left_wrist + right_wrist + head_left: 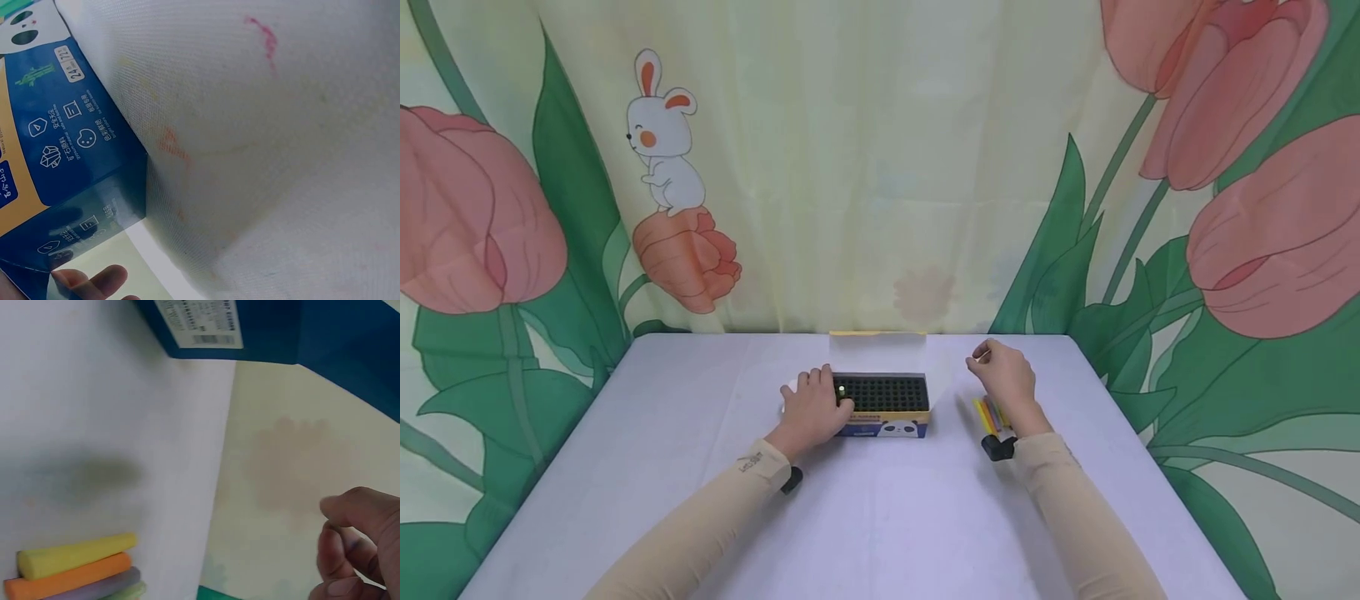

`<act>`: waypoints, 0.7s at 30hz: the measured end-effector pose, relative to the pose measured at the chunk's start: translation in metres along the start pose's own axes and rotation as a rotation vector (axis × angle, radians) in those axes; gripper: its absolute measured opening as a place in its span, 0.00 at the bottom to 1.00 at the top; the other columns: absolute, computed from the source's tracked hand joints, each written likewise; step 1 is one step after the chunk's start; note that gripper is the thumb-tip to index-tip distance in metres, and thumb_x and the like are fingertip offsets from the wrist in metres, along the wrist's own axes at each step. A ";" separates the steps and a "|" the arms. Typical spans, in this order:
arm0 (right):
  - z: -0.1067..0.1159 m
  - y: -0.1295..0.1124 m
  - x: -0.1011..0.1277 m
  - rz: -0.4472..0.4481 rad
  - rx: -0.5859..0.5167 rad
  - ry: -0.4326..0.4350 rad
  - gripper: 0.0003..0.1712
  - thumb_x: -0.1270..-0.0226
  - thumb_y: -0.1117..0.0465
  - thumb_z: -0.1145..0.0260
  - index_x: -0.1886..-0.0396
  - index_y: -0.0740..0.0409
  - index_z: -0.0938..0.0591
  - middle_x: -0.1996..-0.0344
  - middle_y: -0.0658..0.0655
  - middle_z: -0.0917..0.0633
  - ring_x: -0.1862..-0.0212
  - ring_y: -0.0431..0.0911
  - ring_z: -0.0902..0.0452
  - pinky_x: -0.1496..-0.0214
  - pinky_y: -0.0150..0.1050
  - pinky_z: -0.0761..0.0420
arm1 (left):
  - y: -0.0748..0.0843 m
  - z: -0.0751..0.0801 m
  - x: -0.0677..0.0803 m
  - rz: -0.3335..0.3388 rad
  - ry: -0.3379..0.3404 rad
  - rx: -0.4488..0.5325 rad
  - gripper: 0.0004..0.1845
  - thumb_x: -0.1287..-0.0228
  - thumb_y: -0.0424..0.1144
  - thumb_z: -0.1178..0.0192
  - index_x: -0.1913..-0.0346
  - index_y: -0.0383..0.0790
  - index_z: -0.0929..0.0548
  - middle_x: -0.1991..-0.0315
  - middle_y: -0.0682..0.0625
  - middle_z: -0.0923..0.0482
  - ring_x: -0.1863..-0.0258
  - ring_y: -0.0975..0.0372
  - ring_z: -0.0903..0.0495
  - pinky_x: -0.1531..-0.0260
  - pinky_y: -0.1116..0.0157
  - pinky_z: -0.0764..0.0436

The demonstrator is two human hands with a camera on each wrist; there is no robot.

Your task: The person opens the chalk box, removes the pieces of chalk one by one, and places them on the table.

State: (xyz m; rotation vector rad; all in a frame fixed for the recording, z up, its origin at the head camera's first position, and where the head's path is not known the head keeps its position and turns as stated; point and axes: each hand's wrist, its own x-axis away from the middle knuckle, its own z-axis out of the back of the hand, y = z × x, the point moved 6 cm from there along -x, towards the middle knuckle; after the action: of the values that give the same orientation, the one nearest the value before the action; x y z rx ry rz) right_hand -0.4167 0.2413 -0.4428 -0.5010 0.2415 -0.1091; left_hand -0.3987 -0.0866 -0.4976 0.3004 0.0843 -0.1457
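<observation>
A blue and yellow chalk box (898,427) with a panda face on its front stands on the table, its lid (877,354) raised at the back. Inside is a black tray (887,393) full of round holes, and one pale stick (842,391) stands near its left end. My left hand (814,408) grips the box's left end, fingertips (109,279) showing past the end flap. To the right of the box, my right hand (1006,379) is raised with curled fingers. I cannot tell whether it pinches something. Under it lie yellow (78,555), orange (69,577) and purple chalks (103,587).
A light green chalk (128,592) lies beside the purple one. The white cloth on the table (880,517) carries faint coloured marks (265,40). Behind the table hangs a curtain (880,167) printed with tulips and a rabbit.
</observation>
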 end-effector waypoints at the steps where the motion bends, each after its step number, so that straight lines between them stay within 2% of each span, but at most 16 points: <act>1: 0.002 -0.003 -0.001 0.012 0.000 0.019 0.12 0.30 0.50 0.34 0.58 0.53 0.16 0.66 0.55 0.13 0.69 0.49 0.20 0.69 0.43 0.25 | 0.000 0.000 0.000 0.002 0.000 0.000 0.45 0.37 0.56 0.53 0.25 0.26 0.38 0.34 0.30 0.29 0.34 0.39 0.31 0.41 0.30 0.35; 9: 0.021 -0.036 -0.002 0.112 -0.043 0.144 0.08 0.31 0.51 0.35 0.62 0.49 0.16 0.70 0.52 0.14 0.73 0.48 0.23 0.72 0.41 0.29 | 0.002 0.002 0.000 0.010 -0.008 0.003 0.45 0.37 0.55 0.52 0.25 0.26 0.38 0.34 0.30 0.29 0.34 0.39 0.31 0.41 0.31 0.35; 15: 0.030 -0.072 0.003 0.180 -0.085 0.164 0.04 0.33 0.55 0.33 0.63 0.48 0.16 0.71 0.50 0.14 0.73 0.48 0.23 0.72 0.41 0.30 | 0.002 0.003 0.000 0.014 -0.009 -0.001 0.45 0.37 0.56 0.53 0.24 0.26 0.39 0.34 0.31 0.29 0.34 0.40 0.32 0.41 0.31 0.35; 21: 0.022 -0.099 0.010 0.256 -0.108 0.166 0.03 0.33 0.54 0.32 0.64 0.47 0.14 0.72 0.47 0.13 0.75 0.45 0.24 0.75 0.40 0.30 | 0.002 0.002 0.000 0.017 -0.026 -0.006 0.45 0.36 0.56 0.53 0.24 0.26 0.39 0.33 0.31 0.30 0.33 0.40 0.32 0.40 0.31 0.36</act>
State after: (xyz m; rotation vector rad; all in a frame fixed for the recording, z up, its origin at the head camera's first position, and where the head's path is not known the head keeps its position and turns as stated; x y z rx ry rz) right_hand -0.4062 0.1635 -0.3774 -0.5647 0.4738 0.1130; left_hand -0.3978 -0.0854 -0.4952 0.2931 0.0566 -0.1321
